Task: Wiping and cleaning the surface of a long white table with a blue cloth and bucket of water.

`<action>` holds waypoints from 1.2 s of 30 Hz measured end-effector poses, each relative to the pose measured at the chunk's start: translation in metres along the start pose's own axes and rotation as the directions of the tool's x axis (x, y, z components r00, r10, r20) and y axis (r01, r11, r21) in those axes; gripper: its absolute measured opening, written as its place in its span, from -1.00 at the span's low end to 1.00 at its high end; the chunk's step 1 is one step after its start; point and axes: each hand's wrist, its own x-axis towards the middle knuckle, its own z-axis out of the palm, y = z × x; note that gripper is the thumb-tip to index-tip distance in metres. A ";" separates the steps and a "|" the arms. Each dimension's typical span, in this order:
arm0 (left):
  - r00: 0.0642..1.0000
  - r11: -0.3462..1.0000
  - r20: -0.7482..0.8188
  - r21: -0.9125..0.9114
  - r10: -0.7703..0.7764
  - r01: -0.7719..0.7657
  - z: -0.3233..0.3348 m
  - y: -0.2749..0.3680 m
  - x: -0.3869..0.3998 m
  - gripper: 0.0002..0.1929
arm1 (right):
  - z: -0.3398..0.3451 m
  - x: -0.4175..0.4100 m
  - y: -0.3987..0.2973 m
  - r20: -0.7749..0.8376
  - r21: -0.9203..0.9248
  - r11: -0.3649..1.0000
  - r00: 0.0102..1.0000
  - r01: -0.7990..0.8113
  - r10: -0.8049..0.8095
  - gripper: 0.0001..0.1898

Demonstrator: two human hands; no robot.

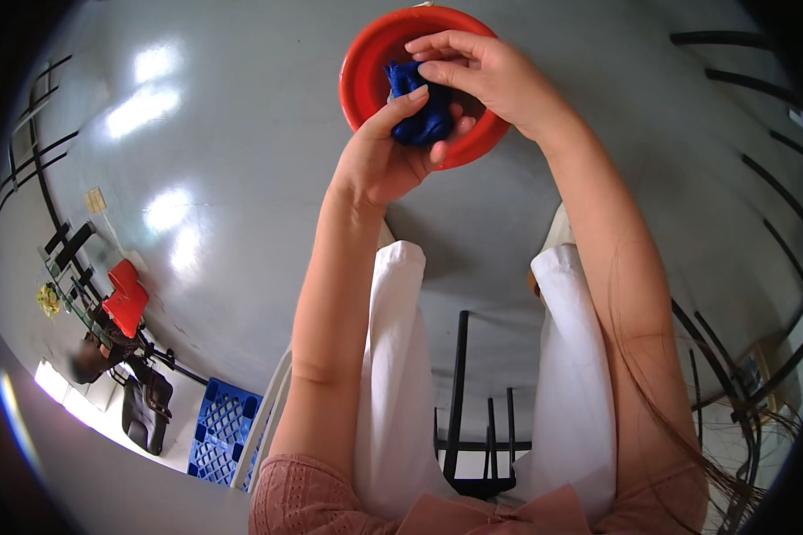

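Observation:
A bundled dark-blue piece of fabric [429, 120] sits crumpled in my left hand [395, 150]. The thumb presses over it, and fingertips show around its lower right side. My right hand [492, 73] reaches in from the right, its thumb overlapping the upper edge of the fabric. Its fingers extend above the thumb, with no fabric visible between them. Whether the right thumb touches the fabric is hard to tell. Beneath both hands is a round red basin [356, 83]; the hands and fabric hide much of its inside.
Grey glossy floor [254, 134] surrounds the basin. Black metal legs [460, 374] stand below between my white-trousered legs. More dark bars [723, 41] line the right. At far left are a seated person [117, 341], a red chair [126, 297] and a blue plastic pallet [224, 428].

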 end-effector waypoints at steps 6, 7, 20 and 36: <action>0.896 0.877 0.440 -0.403 -0.065 0.262 -0.014 -0.015 0.007 -0.50 | -0.007 -0.005 -0.012 0.362 0.342 0.895 0.919 -0.286 0.155 -0.37; 0.853 0.824 0.514 -0.444 -0.086 0.351 -0.013 -0.020 0.007 -0.47 | -0.006 -0.004 -0.012 0.425 0.447 0.850 0.902 -0.278 0.072 -0.35; 0.957 0.978 0.275 -0.155 -0.093 0.140 0.000 -0.012 0.003 -0.61 | 0.009 0.021 -0.012 0.299 0.127 0.980 0.948 -0.156 0.112 -0.68; 0.715 0.013 0.137 0.980 0.685 -0.200 0.001 -0.025 0.023 -0.65 | 0.047 0.037 -0.004 -0.323 -0.408 0.905 0.946 -0.120 -0.020 -0.73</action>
